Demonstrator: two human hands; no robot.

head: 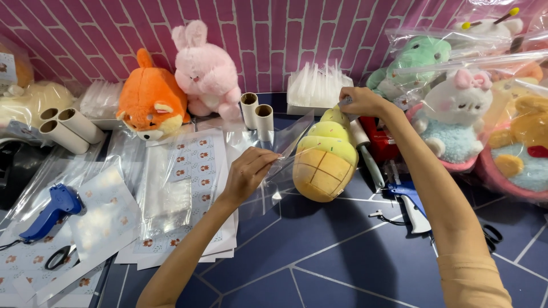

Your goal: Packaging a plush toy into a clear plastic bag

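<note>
At the far left, 3 cardboard tubes [64,126] are seen lying on their sides, and a blue tagging gun [50,209] rests nearer, with black scissors [59,256] just beside it. An orange fox toy [150,102] and a pink rabbit toy [205,71] are propped against the pink brick wall [103,28]. Printed sticker sheets [197,165] are spread on the dark blue table [319,256].

The left hand [248,172] is held near the middle, fingers pinched together on the near-left edge of a clear plastic bag [273,171]. The yellow ice-cream cone toy [326,155] lies immediately right of that hand, partly inside the bag. Its long axis runs from near to far, cone end nearest, top end pointing away and slightly right.

The right hand [364,101] is at the far tip of the toy, fingers closed on something there; whether toy top or bag edge is gripped cannot be told. Both hands are thus at the toy, 1 at each end region, the left nearer the cone end.

Bagged plush toys [456,108] are stacked at the right, and a 2nd blue tagging gun [412,201] lies near the right forearm.
</note>
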